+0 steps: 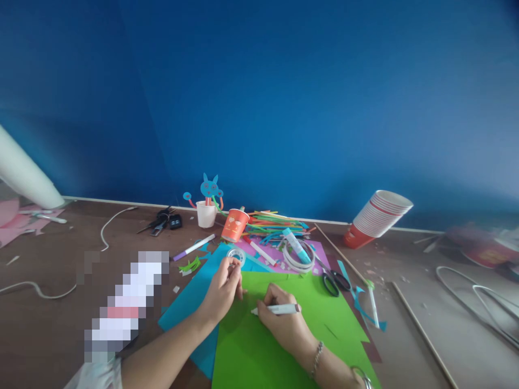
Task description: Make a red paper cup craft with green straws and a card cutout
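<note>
My left hand [225, 286] is closed, thumb and fingers pinching the near edge of a clear tape ring [236, 255] above the paper. In my right hand [284, 321] is a white marker [284, 309], its tip pointing left over the green paper [300, 356]. I cannot tell whether the tip touches the sheet. Blue paper [188, 313] lies partly under the green sheet. Just beyond are a red-and-white marker [263, 252], a glue stick [298, 247] lying on a coiled white cable [288, 260], and black-handled scissors [331, 282].
A white cup with a blue paper animal figure [206, 214] stands by a tilted red paper cup [235, 225]. Coloured pipe cleaners [275, 224] pile behind. Stacked paper cups [375, 219] lean at right. A purple marker [193, 247] and a phone-like pixelated item [125, 308] lie left.
</note>
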